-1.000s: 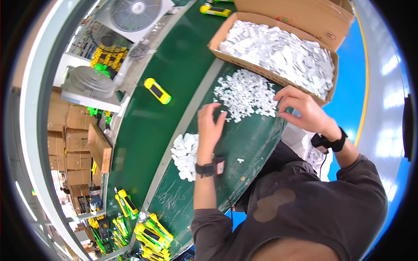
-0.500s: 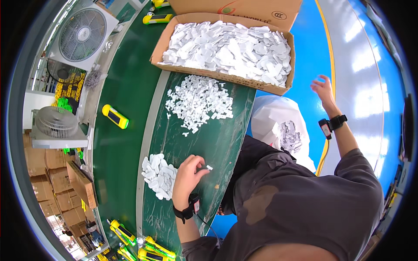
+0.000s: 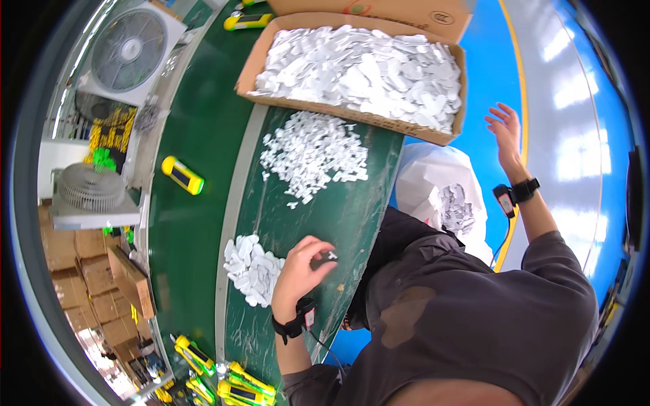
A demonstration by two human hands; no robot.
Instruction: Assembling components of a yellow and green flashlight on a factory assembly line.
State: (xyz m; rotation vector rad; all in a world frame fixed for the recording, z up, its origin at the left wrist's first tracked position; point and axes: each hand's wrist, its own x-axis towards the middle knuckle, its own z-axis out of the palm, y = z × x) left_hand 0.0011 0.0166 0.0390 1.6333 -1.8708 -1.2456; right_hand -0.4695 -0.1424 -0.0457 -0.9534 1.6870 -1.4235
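Observation:
My left hand [image 3: 301, 271] is low over the green belt [image 3: 298, 220]. Its thumb and fingers are parted around a small white T-shaped piece [image 3: 332, 256], which appears to lie on the belt. Beside that hand, toward the left, is a pile of larger flat white oval pieces [image 3: 254, 271]. Farther up the belt spreads a heap of small white pieces [image 3: 315, 157]. My right hand [image 3: 505, 135] is raised at the right over the blue floor, fingers spread, with nothing visible in it.
An open cardboard box [image 3: 359, 116] full of white flat pieces stands at the far end. Below its right corner is a white bag [image 3: 423, 172] with pale scraps. Yellow-black devices [image 3: 181, 175] sit on the neighbouring belt, several clustered near the bottom. Fans [image 3: 128, 51] stand at the left.
My left hand has shifted slightly right, its thumb and fingers now around the small white piece. My right hand has turned a little, fingers more spread. The whole view has shifted slightly.

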